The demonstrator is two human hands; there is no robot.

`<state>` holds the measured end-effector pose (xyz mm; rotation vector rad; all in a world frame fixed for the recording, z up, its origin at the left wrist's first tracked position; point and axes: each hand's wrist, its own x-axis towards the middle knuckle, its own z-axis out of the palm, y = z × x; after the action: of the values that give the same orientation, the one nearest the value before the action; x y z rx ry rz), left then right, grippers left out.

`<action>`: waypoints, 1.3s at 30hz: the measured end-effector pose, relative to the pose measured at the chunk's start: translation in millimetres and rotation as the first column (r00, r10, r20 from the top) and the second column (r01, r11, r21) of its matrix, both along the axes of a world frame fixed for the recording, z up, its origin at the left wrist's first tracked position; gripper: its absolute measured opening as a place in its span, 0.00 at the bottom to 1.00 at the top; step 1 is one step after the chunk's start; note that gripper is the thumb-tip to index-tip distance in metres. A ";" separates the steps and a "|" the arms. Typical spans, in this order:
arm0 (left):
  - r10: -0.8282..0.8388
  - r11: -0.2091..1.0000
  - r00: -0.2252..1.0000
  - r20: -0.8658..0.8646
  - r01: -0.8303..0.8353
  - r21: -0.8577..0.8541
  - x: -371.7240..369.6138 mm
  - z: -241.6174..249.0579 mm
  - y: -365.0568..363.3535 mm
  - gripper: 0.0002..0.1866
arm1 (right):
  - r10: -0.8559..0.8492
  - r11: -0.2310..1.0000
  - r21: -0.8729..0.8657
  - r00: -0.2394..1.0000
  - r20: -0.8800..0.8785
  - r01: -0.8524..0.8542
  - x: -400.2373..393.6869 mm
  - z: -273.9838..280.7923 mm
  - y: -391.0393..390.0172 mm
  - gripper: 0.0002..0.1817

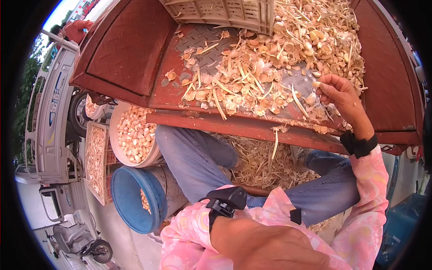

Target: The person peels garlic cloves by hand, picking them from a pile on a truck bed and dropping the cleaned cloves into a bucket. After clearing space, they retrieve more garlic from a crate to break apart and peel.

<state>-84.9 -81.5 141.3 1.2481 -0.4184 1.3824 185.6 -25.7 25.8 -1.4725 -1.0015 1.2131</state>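
My right hand (338,95) is over the right part of the red metal truck bed (173,96), thumb and forefinger pinched on a pale garlic clove (316,84). Close by lie a loose clove (311,99) and a dry garlic stalk (299,101). Beyond the hand rises a heap of garlic cloves and papery skins (306,42). My left hand (274,245) is held low in front of my chest at the bottom edge, back of the hand up; its fingers are mostly hidden and cut off by the frame.
A plastic crate (220,13) stands on the bed at the back. To my left are a white bucket of cloves (135,135), a blue bucket (118,198) with some cloves inside, and a crate of garlic (96,157). Skins and stalks (256,164) cover the ground between my legs.
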 end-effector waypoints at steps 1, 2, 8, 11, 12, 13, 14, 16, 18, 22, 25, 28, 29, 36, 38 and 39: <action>0.016 1.000 1.000 0.002 -0.016 0.001 -0.6 0.0 -0.8 0.07 | -0.002 1.000 -0.004 1.000 0.015 0.002 0.4 -0.8 0.3 0.08; 0.031 1.000 1.000 0.004 -0.031 0.001 -1.3 -0.2 -1.5 0.07 | -0.004 1.000 -0.010 0.999 0.032 0.004 1.3 -1.0 0.3 0.08; 0.065 0.991 0.997 -0.038 -0.060 0.122 -11.5 -4.1 11.1 0.07 | 0.014 1.000 -0.011 0.978 0.210 -0.012 -3.3 -8.1 4.7 0.07; 0.187 0.967 0.913 -0.363 -0.105 0.234 -48.1 4.6 38.1 0.10 | -0.037 0.998 0.053 0.983 0.180 0.028 -5.7 -8.0 5.7 0.07; 0.284 0.948 0.764 -0.580 -0.132 0.290 -74.8 1.8 54.1 0.16 | -0.068 0.996 0.075 0.982 0.177 0.055 -4.2 -4.8 5.0 0.07; 0.610 0.775 0.558 -0.563 -0.568 0.278 -82.0 -15.8 59.8 0.14 | -0.061 0.995 0.086 0.984 0.165 0.048 -3.8 3.4 3.5 0.07; 0.763 0.487 0.236 -0.602 -0.822 0.295 -103.2 -34.9 87.4 0.12 | -0.074 0.995 0.070 0.988 0.135 0.065 -0.3 5.9 1.9 0.07; 0.616 0.267 -0.111 -0.780 -0.902 0.339 -181.6 -82.3 153.0 0.12 | -0.083 0.995 0.059 0.987 0.140 0.076 5.7 4.5 -3.3 0.07; 0.406 0.229 -0.459 -0.790 -0.786 0.575 -265.9 -133.8 194.3 0.13 | -0.070 0.996 0.075 0.975 0.210 0.055 8.4 1.8 -5.0 0.05; 0.500 0.195 -0.618 -0.607 -0.602 0.774 -237.5 -134.3 183.8 0.15 | -0.063 0.988 0.147 0.988 0.138 0.043 8.8 -0.3 -6.8 0.05; 0.391 0.645 0.197 -0.899 -0.756 0.115 -99.0 -90.0 136.8 0.19 | 0.132 0.975 0.177 0.990 0.041 -0.137 -23.5 10.8 -13.4 0.05; -0.080 0.907 0.524 -0.848 -0.314 -0.280 -1.6 -103.9 95.0 0.24 | 0.239 0.911 0.252 0.915 0.326 -0.328 -63.9 21.0 -22.4 0.05; 0.098 0.973 0.490 -0.866 -0.230 -0.020 14.9 -124.8 97.9 0.22 | 0.236 0.898 0.271 0.899 0.369 -0.347 -67.7 20.8 -23.3 0.05; -0.304 0.810 0.553 -0.775 -0.278 -0.516 55.5 -133.4 81.3 0.11 | -0.092 0.889 0.390 0.740 0.666 -0.239 -54.6 14.4 -39.6 0.04; -0.309 0.808 0.531 -0.789 -0.291 -0.512 62.2 -131.7 82.5 0.11 | -0.188 0.944 0.319 0.662 0.725 -0.081 -37.3 17.5 -41.5 0.03; -0.313 0.804 0.521 -0.794 -0.299 -0.514 66.3 -130.8 83.2 0.11 | -0.225 0.959 0.284 0.612 0.758 0.000 -25.3 19.6 -42.1 0.03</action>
<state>-18.6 1.7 10.6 1.1941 0.7049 0.6026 160.3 -67.8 45.4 -1.8529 -1.5422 0.2476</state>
